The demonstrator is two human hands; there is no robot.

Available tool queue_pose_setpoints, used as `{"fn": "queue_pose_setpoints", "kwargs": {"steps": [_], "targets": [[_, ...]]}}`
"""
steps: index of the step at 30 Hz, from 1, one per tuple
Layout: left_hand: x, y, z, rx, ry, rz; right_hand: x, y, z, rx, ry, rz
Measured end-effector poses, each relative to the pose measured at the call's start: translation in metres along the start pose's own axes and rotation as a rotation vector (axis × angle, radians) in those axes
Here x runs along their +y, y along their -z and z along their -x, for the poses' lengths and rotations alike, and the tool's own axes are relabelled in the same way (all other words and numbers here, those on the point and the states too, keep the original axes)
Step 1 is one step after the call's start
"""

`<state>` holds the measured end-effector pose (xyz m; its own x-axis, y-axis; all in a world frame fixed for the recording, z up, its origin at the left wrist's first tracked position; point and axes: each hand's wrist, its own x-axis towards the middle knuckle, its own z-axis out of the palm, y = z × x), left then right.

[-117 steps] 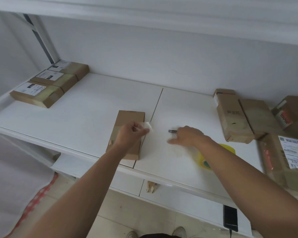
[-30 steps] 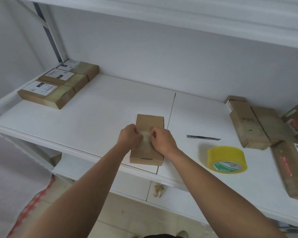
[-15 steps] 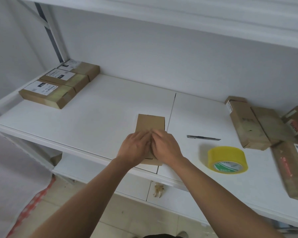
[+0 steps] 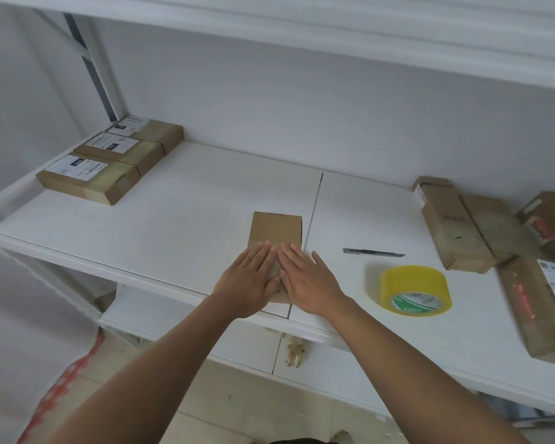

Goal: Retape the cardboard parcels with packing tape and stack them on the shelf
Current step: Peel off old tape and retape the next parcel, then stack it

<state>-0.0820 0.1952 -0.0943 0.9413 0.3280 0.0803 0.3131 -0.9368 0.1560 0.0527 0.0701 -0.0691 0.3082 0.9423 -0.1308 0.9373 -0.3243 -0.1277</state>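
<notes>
The parcel [image 4: 275, 233] lies under the flat, straight-fingered left hand [image 4: 249, 282] and right hand [image 4: 308, 280]; rub the tape down hard, out to the edges.

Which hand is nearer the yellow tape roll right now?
Right. The right hand lies flat on the small parcel, just left of the tape roll; the left hand presses beside it, farther left.

Prob. a parcel storeroom, white metal shelving [image 4: 173, 203], labelled cardboard parcels [image 4: 87, 179], packing tape [image 4: 414, 290]
</notes>
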Motion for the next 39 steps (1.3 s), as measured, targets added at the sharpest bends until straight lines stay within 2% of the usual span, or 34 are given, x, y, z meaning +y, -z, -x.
{"fn": "queue_pose_setpoints", "kwargs": {"steps": [5, 11, 16, 18, 22, 30, 34, 37, 39], "targets": [[0.005, 0.001, 0.003, -0.042, 0.008, 0.016, -0.005, -0.009, 0.006, 0.055, -0.032, -0.059], [0.017, -0.001, 0.011, -0.012, -0.047, -0.016, -0.005, -0.017, 0.022, 0.164, -0.031, -0.128], [0.029, -0.003, 0.012, -0.043, -0.067, 0.016, -0.002, -0.031, 0.04, 0.404, -0.096, -0.158], [0.031, -0.003, 0.012, -0.058, -0.06, 0.018, -0.003, -0.033, 0.041, 0.428, -0.101, -0.16], [0.041, -0.001, 0.009, -0.011, -0.025, 0.039, -0.004, -0.034, 0.039, 0.438, -0.119, -0.132], [0.048, 0.002, 0.006, -0.097, 0.034, 0.01, -0.003, -0.022, 0.041, 0.447, -0.141, 0.021], [0.047, 0.001, 0.003, -0.112, 0.028, 0.008, 0.001, 0.0, 0.038, 0.205, -0.149, -0.063], [0.046, 0.001, 0.004, -0.094, 0.033, -0.001, 0.012, 0.028, 0.038, 0.143, -0.217, -0.153], [0.049, 0.001, 0.004, -0.103, 0.046, -0.021, 0.028, 0.049, 0.042, 0.163, -0.265, -0.165]]}}
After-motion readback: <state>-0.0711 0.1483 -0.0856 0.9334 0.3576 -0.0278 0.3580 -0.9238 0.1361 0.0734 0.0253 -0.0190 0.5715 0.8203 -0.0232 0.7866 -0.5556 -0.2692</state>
